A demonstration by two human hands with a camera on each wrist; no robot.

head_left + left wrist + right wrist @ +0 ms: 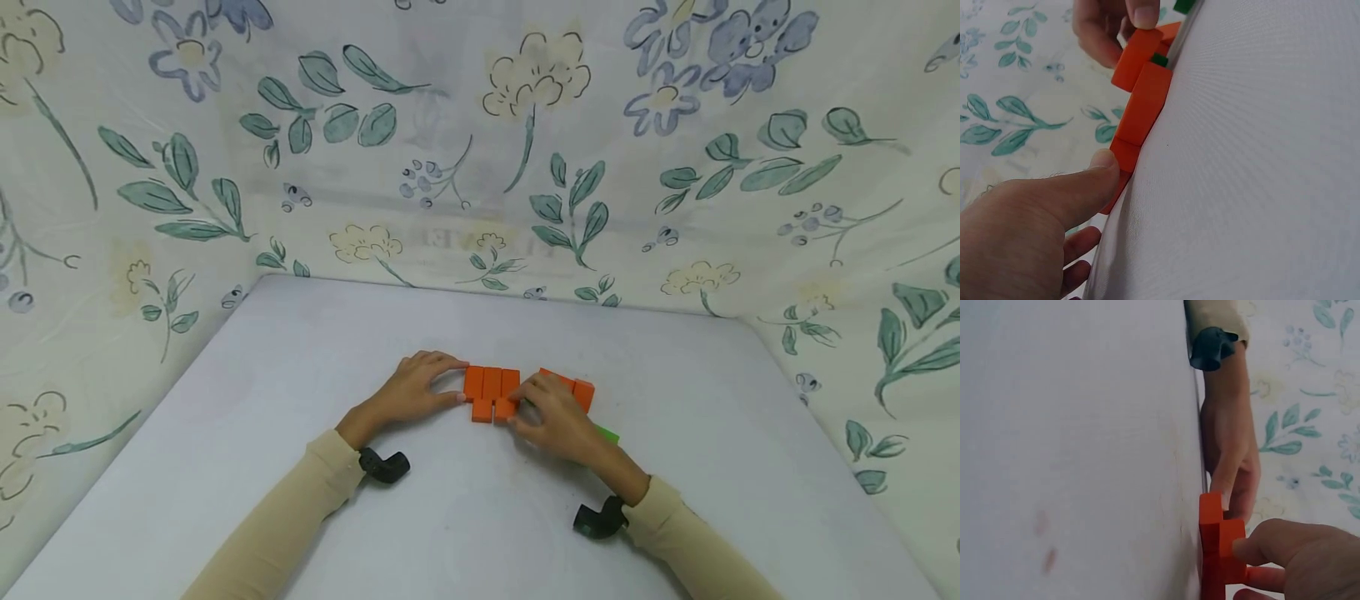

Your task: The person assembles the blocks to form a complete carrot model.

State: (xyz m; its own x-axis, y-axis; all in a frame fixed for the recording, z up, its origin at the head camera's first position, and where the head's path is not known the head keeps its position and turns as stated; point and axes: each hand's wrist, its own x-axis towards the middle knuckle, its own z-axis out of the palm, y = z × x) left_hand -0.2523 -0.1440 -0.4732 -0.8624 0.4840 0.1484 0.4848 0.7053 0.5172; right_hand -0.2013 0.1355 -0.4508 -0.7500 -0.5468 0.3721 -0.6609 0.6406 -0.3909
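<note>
Several orange blocks stand side by side in a row (492, 382), with a short front block (482, 412) set against the row's near side. Beside it is a second front block (506, 408), pinched by my right hand (558, 421); in the left wrist view this pinched block (1135, 62) looks slightly tilted. My left hand (412, 387) holds the row's left end between thumb and fingers. In the right wrist view my right thumb (1260, 544) presses an orange block. Whether the pinched block touches the table is unclear.
More orange blocks (583, 395) lie just beyond my right hand. A green block (607, 435) shows partly from under the right wrist. A white table (337, 533) carries everything, with a flower-patterned cloth (450, 167) behind and at the sides. Dark wrist mounts (384, 467) sit at both cuffs.
</note>
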